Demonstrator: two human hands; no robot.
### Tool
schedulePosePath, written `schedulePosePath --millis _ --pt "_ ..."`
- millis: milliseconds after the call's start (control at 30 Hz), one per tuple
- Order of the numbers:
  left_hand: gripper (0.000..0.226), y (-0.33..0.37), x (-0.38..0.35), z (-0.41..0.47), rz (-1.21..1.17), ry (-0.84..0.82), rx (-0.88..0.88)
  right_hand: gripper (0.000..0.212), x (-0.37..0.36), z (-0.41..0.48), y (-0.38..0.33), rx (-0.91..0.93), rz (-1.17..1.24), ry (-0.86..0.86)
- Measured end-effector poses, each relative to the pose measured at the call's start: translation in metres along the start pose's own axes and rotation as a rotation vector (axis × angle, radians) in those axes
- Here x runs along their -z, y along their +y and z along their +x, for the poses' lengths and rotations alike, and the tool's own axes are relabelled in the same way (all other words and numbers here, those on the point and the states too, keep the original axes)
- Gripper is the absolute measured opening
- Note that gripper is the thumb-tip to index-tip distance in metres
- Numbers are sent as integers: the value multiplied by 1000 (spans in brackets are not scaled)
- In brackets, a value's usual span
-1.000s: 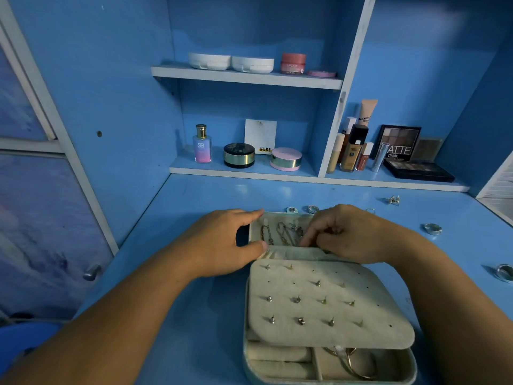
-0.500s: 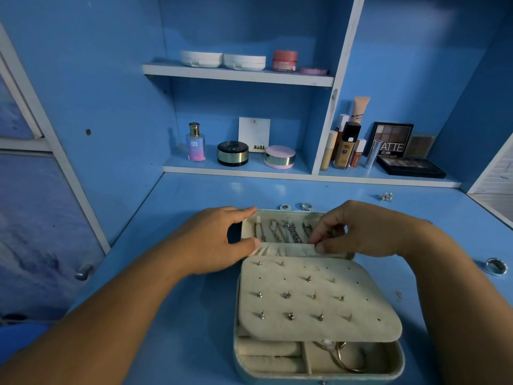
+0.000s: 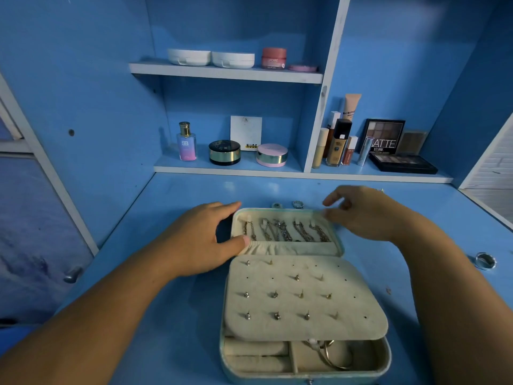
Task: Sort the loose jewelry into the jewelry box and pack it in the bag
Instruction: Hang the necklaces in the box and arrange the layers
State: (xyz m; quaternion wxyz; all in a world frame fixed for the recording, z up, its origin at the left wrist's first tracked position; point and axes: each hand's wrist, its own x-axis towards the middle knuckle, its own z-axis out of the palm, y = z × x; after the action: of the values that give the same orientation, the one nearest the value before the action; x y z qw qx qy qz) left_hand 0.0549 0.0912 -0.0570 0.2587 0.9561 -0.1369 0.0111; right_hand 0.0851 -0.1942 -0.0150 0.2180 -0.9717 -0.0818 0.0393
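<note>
**Trainee:** Where is the work, and how do the hands stand?

**Instructor:** The pale teal, cream-lined rectangular jewelry box (image 3: 305, 377) lies open at lower centre of the frame on the blue desk (image 3: 166, 301). Its lid (image 3: 294, 248) lies flat at frame centre, with silver chains (image 3: 283, 232) hung in a row across it. The left hand (image 3: 200, 240) holds the lid's left end between thumb and forefinger. The right hand (image 3: 366, 215) hovers at the lid's upper right corner with its fingers loosely spread. It is blurred, and nothing shows in its grasp.

**Trainee:** Which step is in hand?

**Instructor:** Probably fetching the next loose piece. Two small silver rings (image 3: 297, 204) lie on the desk just above the lid's far edge. A wider silver ring (image 3: 485, 261) lies well apart, at the right edge of the frame.

**Trainee:** How does the person do it well?

**Instructor:** The left hand steadies the lid so the box cannot slide. The right hand takes the nearest rings one at a time, in a thumb-and-forefinger pinch, since small round pieces likely roll. It should not drag across the chains, which may snag. The cream perforated earring panel (image 3: 305, 301) covers most of the lower tray, so it probably needs lifting level by its free edge. The bag is not in view.
</note>
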Motion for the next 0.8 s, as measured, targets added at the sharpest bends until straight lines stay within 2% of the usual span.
schedulePosePath --millis 67,167,267,400,500,567,667,800 --pt "74 0 0 -1 -17 23 3 22 -4 4 5 -102 -36 -110" --pt "30 5 0 -1 -161 5 10 20 -8 6 2 -114 83 -159" --pt "39 8 0 -1 -332 15 2 21 -6 4 -1 -175 304 -133" --pt "45 5 3 2 -662 106 22 25 1 4 3 -194 625 -92" --pt "44 8 7 3 -761 222 -25 20 9 3 7 -59 949 -79" --pt "46 11 10 3 -833 277 -78 28 12 4 9 53 1097 -147" --pt "47 10 11 2 -868 321 -180 48 13 4 14 190 1221 -279" --pt "45 12 13 0 -868 379 -254 47 15 1 15 270 1338 -324"
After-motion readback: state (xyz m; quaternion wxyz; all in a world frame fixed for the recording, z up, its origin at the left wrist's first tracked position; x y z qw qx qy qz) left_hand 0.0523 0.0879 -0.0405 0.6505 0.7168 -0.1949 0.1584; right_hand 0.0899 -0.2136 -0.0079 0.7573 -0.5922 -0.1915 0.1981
